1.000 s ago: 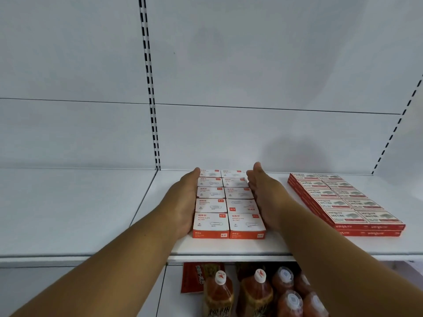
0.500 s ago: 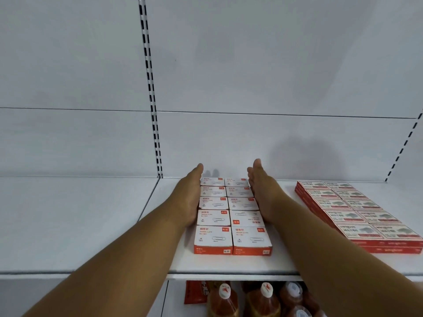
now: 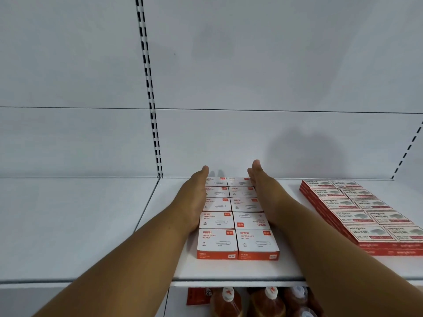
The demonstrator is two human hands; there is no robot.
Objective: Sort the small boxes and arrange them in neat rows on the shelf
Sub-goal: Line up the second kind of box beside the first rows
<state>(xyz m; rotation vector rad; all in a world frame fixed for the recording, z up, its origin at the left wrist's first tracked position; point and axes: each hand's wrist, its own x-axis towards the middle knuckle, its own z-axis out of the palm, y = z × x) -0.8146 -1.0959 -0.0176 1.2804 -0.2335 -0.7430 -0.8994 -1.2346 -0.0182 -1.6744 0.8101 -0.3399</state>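
Observation:
Several white-and-orange paper-clip boxes (image 3: 235, 225) lie flat in two neat columns on the white shelf (image 3: 87, 227). My left hand (image 3: 194, 197) lies with straight fingers along the left side of the block. Along the right side my right hand (image 3: 263, 191) does the same, fingers straight and pointing to the back wall. Both palms press against the boxes' sides. The two front boxes stick out past my wrists. One box in the right column lies turned round, its print upside down.
A second block of red-and-white boxes (image 3: 366, 216) lies in rows at the right of the same shelf. Below the shelf edge stand several bottles with white caps (image 3: 247, 303) and a red packet (image 3: 199, 296). A slotted upright (image 3: 150, 94) runs up the back wall.
Both hands have slid a little further back along the sides of the block. The view has tilted up, so everything sits lower in the frame.

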